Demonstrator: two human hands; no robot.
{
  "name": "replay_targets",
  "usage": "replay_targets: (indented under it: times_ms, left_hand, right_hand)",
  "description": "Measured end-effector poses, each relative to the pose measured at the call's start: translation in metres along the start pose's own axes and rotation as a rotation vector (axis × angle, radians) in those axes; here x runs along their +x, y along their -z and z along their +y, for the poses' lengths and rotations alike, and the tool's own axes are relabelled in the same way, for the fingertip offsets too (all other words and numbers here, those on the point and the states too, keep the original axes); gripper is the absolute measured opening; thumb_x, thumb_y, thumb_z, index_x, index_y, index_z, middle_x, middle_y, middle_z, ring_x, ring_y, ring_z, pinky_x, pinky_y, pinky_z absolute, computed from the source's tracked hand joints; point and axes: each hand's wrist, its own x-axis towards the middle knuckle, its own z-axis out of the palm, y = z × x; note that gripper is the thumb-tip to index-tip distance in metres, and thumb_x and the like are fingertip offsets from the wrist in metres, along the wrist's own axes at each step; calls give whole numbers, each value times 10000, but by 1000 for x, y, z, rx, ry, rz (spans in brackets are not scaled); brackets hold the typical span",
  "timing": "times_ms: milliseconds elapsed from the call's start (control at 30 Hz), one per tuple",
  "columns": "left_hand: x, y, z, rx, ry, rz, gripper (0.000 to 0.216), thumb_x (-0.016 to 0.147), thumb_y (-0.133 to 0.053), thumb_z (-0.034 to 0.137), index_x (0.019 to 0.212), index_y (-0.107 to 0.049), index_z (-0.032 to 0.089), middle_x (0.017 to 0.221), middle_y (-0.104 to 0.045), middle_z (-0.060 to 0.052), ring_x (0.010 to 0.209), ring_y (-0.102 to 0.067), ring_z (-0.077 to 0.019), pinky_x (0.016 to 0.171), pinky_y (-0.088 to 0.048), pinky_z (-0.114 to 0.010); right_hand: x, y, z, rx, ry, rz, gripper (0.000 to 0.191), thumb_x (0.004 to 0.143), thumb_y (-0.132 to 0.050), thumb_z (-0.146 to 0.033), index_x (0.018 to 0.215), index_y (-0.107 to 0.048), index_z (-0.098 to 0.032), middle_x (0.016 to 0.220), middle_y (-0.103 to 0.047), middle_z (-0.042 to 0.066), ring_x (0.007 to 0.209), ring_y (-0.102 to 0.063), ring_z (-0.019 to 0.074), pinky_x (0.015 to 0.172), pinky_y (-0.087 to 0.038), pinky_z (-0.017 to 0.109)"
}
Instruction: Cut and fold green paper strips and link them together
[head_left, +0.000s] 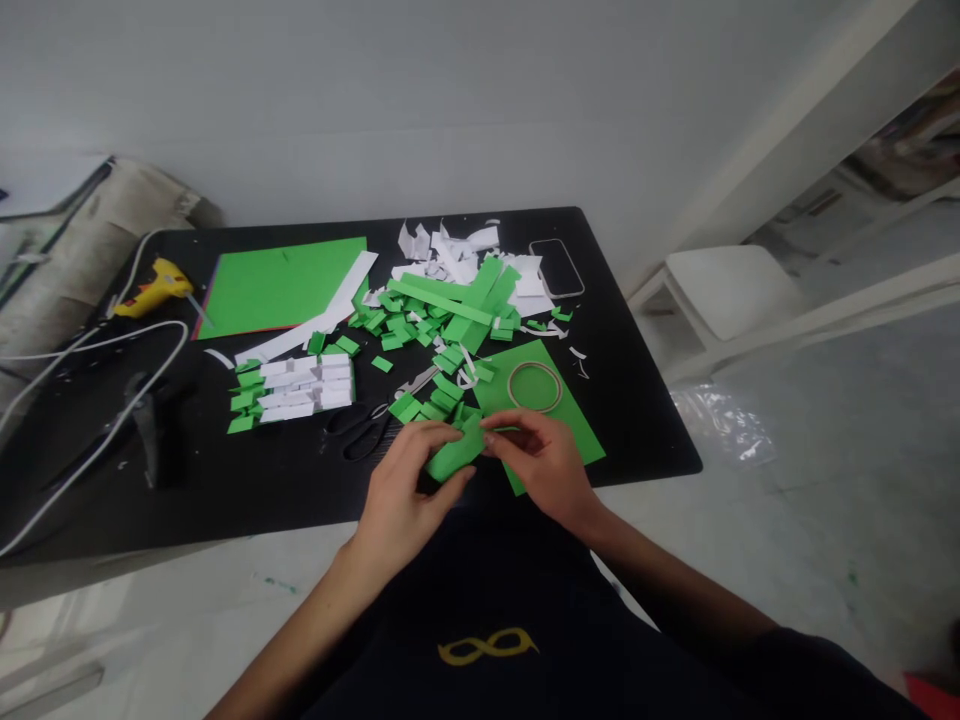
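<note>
A green folded paper piece [454,456] is held at the table's near edge. My left hand [409,480] grips it between thumb and fingers. The fingertips of my right hand [541,462] pinch its right end. Just beyond lie small folded green paper pieces [442,395] and black-handled scissors [367,428], partly covered by them. A green sheet [574,440] sits under and beside my right hand, with a roll of tape [535,387] lying flat on it. To the left is a block of joined white and green folded pieces [300,388].
Green strips [472,310] and white paper scraps [450,250] are heaped at the back, beside a phone [556,268]. A yellow glue gun [156,288], white cable [161,385] and stacked green sheets [277,285] occupy the left. A white stool [724,290] stands right of the table [660,440].
</note>
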Motion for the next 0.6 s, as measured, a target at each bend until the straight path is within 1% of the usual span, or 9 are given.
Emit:
replay_targets:
  times_ms: [67,200,333,433,600]
  left_hand:
    - [1,1,-2,51,-60,10,312,917,-760,190,1209,-660,240,1167,-706,-79,1092,-695,-232,917,-583,-364]
    - [2,3,-2,107,-100,32,246,967,-691,171,1205,-674,233,1135,-723,-77,1059,-712,-225,904,-594,-356]
    - [2,5,0,130,-131,34,241,979,-669,151,1209,-698,215,1118,-740,-79,1042,-729,-221,906,-599,-336]
    - [1,4,2,152,-169,44,251,981,-656,124,1215,-702,202,1109,-745,-86,1031,-735,-215,920,-601,-328]
    - [2,0,5,193,-209,78,234,991,-636,109,1193,-709,202,1070,-746,-84,982,-740,-204,892,-617,-326]
  right_hand:
    - [0,0,0,12,-4,10,176,837,-834,-302,992,-786,-232,1010,-798,44,903,-787,211,827,-690,365]
    - [0,1,-1,-3,-12,-1,266,846,-827,-299,1100,-783,-235,1113,-792,64,944,-790,216,861,-692,383]
    - [-1,1,0,-69,1,4,286,864,-798,-265,1149,-789,-243,1121,-793,64,912,-795,209,866,-684,382]
    - [-1,0,2,-142,62,30,281,867,-781,-240,1148,-792,-241,1092,-798,61,907,-792,205,865,-678,370]
    - [-3,-2,4,-295,197,25,214,899,-746,-218,1107,-784,-251,1064,-805,62,869,-790,205,799,-678,355]
